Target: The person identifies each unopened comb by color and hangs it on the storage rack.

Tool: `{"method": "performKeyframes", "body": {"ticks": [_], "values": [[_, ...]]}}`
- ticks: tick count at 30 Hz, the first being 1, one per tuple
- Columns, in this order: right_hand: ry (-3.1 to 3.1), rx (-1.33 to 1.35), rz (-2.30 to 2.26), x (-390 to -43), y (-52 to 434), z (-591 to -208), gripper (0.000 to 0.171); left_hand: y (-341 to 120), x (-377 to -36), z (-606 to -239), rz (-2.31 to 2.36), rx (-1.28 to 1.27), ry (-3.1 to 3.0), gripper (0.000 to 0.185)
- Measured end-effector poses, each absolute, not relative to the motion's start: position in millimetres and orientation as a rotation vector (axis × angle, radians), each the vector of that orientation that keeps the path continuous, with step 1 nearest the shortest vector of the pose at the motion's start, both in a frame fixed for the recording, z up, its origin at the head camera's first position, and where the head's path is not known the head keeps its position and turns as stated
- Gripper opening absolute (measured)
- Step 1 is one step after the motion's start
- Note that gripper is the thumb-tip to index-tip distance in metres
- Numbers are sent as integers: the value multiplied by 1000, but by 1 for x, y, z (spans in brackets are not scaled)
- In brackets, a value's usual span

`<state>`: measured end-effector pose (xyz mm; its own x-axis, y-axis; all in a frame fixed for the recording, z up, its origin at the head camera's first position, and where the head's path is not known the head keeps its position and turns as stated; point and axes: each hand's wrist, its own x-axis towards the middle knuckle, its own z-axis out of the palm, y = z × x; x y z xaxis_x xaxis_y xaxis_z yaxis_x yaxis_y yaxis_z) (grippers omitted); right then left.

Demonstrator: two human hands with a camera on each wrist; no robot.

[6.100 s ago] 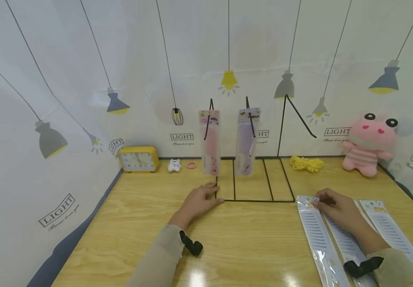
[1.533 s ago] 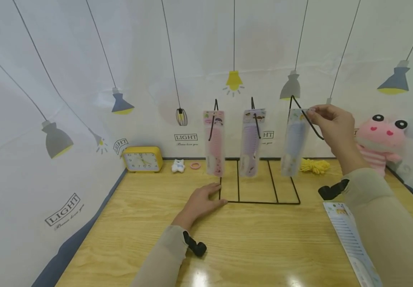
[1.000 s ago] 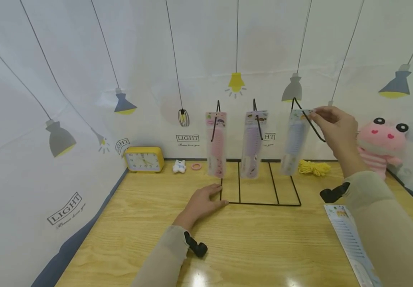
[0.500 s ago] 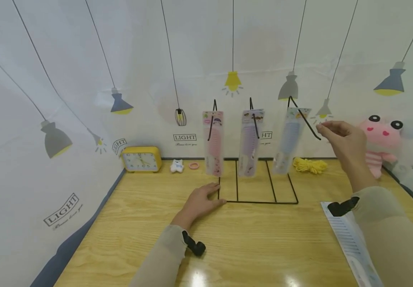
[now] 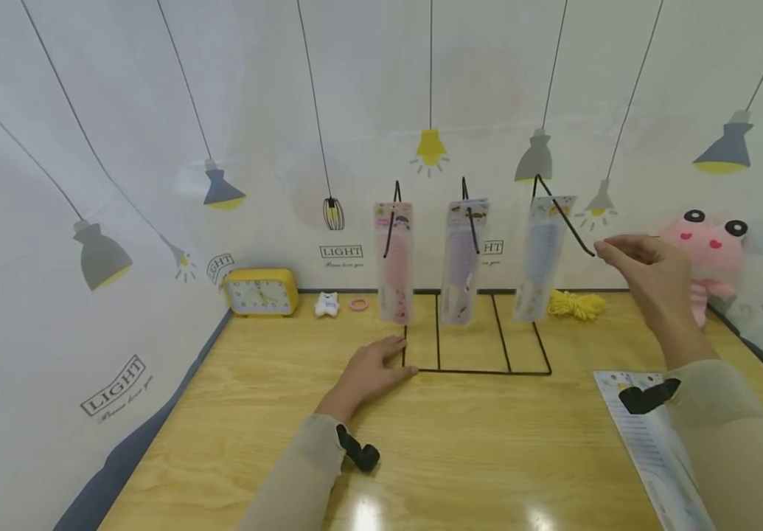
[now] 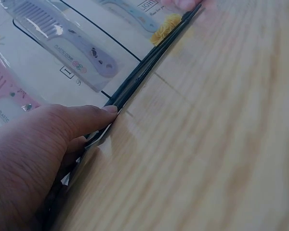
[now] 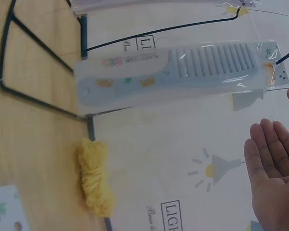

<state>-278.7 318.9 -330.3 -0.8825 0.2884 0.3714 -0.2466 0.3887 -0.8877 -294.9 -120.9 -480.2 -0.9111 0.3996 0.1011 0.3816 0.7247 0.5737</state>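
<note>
Over wooden surface [image 5: 487,442], left blue packaged comb [image 5: 540,258] hanging on black wire rack [image 5: 487,372], right hand [image 5: 646,276] open, left hand [image 5: 368,372] flat, steadying it; next, probably called for pinching white packaged comb [image 5: 653,450].

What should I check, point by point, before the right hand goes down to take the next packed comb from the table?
1. Blue comb hangs on the right hook of the wire rack: ok, though its picture is blurred, so it may be swinging.
2. Right hand holds nothing, fingers relaxed: ok.
3. Left hand presses on the rack's base corner: ok.
4. Pink comb and purple comb hang on their hooks: ok.
5. A packed comb on the table is near the right arm: ok.
6. A free hook for the next comb: cannot tell; all three visible hooks are taken.
</note>
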Motion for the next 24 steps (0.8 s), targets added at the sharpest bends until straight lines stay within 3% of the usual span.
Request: {"method": "performKeyframes", "body": {"ticks": [16,24], "values": [[-2514,12,1376,-210,359,-408,43,-119,-299,-482,945,647,2884,74],[-2620,415,1159,-203,376,-458,37,-119,-298,-481,919,657,2890,73]]}}
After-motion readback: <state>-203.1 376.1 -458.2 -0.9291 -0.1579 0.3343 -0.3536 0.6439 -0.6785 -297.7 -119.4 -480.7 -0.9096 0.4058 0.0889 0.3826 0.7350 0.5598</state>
